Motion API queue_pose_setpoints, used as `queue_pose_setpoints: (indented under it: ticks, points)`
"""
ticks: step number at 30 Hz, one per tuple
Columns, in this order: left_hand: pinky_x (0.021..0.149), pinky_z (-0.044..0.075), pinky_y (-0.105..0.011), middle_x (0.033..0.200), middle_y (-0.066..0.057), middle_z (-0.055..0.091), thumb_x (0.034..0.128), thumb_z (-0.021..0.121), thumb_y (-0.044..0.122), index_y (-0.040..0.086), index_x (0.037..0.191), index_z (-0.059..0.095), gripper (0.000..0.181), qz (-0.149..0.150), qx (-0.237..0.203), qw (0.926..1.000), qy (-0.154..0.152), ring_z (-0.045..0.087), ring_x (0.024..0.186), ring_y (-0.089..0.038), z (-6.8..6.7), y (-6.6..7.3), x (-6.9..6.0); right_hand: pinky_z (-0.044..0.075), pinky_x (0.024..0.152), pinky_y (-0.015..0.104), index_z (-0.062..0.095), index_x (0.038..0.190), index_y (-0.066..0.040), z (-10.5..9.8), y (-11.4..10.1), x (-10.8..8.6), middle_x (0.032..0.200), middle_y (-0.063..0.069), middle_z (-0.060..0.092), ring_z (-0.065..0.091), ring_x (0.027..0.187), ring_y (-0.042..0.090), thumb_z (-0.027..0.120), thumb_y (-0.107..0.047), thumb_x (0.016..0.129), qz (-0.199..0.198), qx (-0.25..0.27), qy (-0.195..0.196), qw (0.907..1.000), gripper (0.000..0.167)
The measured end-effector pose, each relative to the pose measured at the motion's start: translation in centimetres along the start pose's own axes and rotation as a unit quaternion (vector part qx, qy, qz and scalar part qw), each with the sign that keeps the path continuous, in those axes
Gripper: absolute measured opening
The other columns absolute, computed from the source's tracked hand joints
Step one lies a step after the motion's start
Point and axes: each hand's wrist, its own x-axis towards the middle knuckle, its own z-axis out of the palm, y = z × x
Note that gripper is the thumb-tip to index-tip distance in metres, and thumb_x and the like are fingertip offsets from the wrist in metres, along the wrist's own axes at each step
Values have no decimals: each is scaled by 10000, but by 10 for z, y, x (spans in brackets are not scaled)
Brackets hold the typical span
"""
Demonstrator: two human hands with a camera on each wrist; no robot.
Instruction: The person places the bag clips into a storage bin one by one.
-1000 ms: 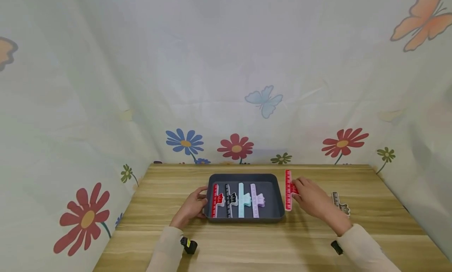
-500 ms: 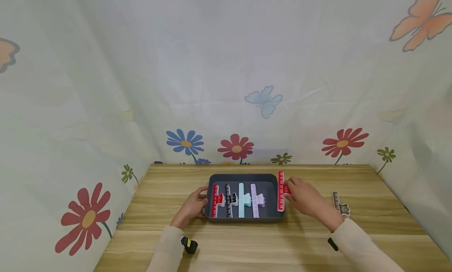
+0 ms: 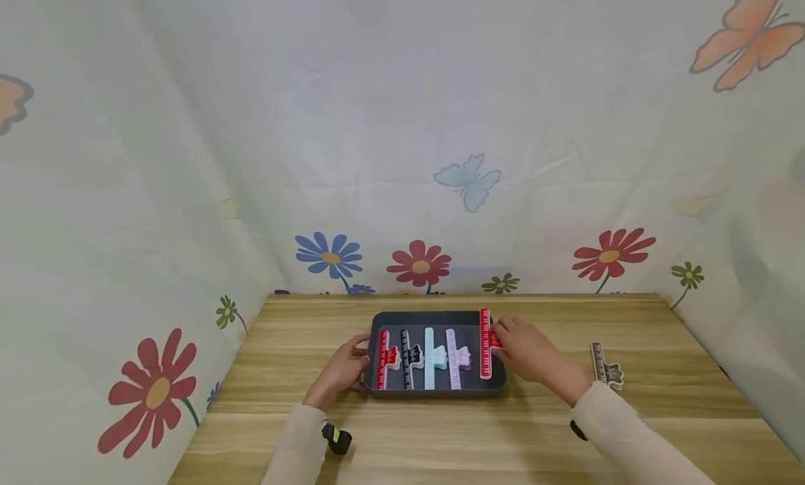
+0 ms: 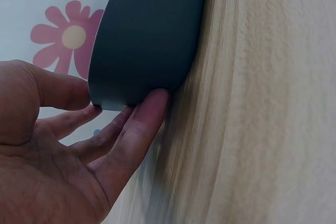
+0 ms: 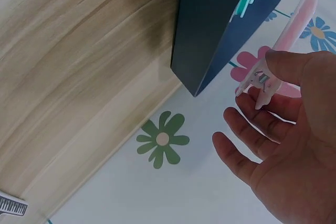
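Observation:
In the head view a dark grey rectangular tray [image 3: 437, 393] stands on the table. My left hand [image 3: 339, 370] holds its left end; in the left wrist view the fingers [image 4: 144, 121] touch the outer wall near the tabletop and the thumb is at the rim. Over the tray's right part, my right hand [image 3: 528, 349] pinches a red clip [image 3: 485, 345] with a piano-key pattern by its handle, its long bar pointing away from me. Lying side by side in the tray are another red clip [image 3: 382, 359], a black clip [image 3: 405, 359], a mint clip [image 3: 430, 359] and a lilac clip [image 3: 453, 359].
A dark clip [image 3: 599, 363] with piano keys lies on the wooden table [image 3: 428, 439] to the right of my right hand. A white flowered cloth [image 3: 377, 121] rises behind the table and along both sides.
My right hand has carried the red clip leftward, from beside the tray's right wall to above its inside. The left hand and the tray stay where they were.

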Motion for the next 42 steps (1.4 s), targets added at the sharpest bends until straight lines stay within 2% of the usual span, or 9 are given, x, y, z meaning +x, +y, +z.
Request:
queue_pose_setpoints:
  ticks: [6, 14, 29, 38, 42]
  points:
    - [582, 605, -407, 1351, -288, 508, 985, 469, 58, 122, 1496, 382, 522, -30, -23, 10000, -20, 676, 819, -233, 1, -2, 0, 523, 942, 508, 612, 1223, 10, 9, -3, 6, 1179, 168, 624, 586, 1081, 331, 696, -277, 903, -168, -14, -25, 9999, 438]
    - [585, 606, -412, 1334, -292, 514, 986, 464, 51, 112, 1499, 376, 524, 61, -10, 10000, -49, 676, 829, -224, 0, -3, 0, 507, 988, 524, 620, 1234, -4, 17, -6, 12, 1227, 168, 623, 573, 1140, 336, 705, -293, 896, -38, 93, -329, 9994, 452]
    - [585, 608, -441, 1337, -295, 524, 980, 476, 51, 118, 1496, 382, 528, 45, 13, 10000, -12, 683, 860, -253, 0, 0, -1, 486, 979, 557, 660, 1142, -7, 24, -9, 17, 1163, 170, 654, 591, 1101, 353, 716, -260, 882, -388, -554, -270, 9973, 367]
    - [596, 610, -444, 1350, -303, 518, 984, 469, 51, 117, 1497, 378, 526, 22, 48, 10000, -16, 688, 892, -273, -1, 3, -3, 401, 1094, 577, 658, 1167, 0, 33, -13, 20, 1194, 175, 655, 587, 1152, 358, 701, -261, 895, -370, -363, -531, 9972, 379]
    - [590, 610, -440, 1350, -305, 517, 982, 470, 51, 116, 1498, 378, 527, 49, 68, 10000, -2, 686, 892, -274, 0, 3, -3, 405, 1096, 569, 659, 1166, -7, 37, -15, 19, 1186, 171, 656, 594, 1143, 346, 701, -256, 895, -452, -415, -477, 9970, 371]
